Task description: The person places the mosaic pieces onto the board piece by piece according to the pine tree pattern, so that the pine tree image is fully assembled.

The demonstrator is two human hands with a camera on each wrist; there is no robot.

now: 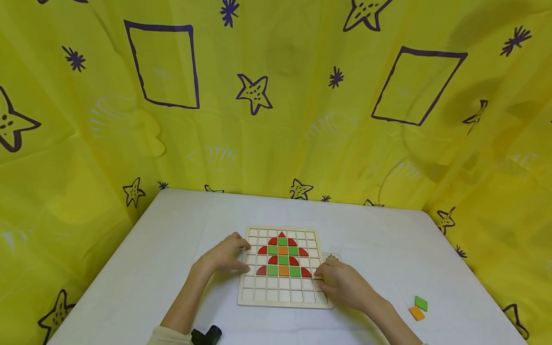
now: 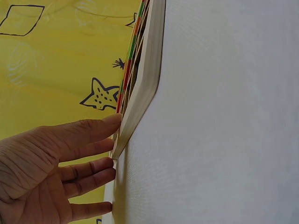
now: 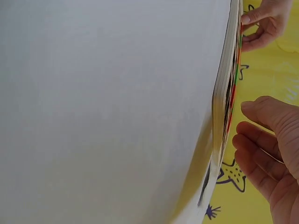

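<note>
A light wooden grid board (image 1: 260, 296) lies flat on the white table. Red, green and orange tiles (image 1: 282, 260) on it make a stepped tree shape topped by a small red triangle. My left hand (image 1: 224, 255) touches the board's left edge, thumb and fingers spread apart; the left wrist view shows these fingertips (image 2: 112, 120) at the board's side. By the right edge is my right hand (image 1: 345, 282), its fingers loosely bent over the border in the head view. Nothing is held between thumb and fingers (image 3: 254, 140) in the right wrist view.
A small card with a printed grid (image 1: 332, 256) lies partly behind my right hand. To the right are a loose green tile (image 1: 421, 303) and an orange tile (image 1: 417, 314). A black object (image 1: 207, 335) sits by my left sleeve. Yellow patterned curtain (image 1: 276, 134) surrounds the table.
</note>
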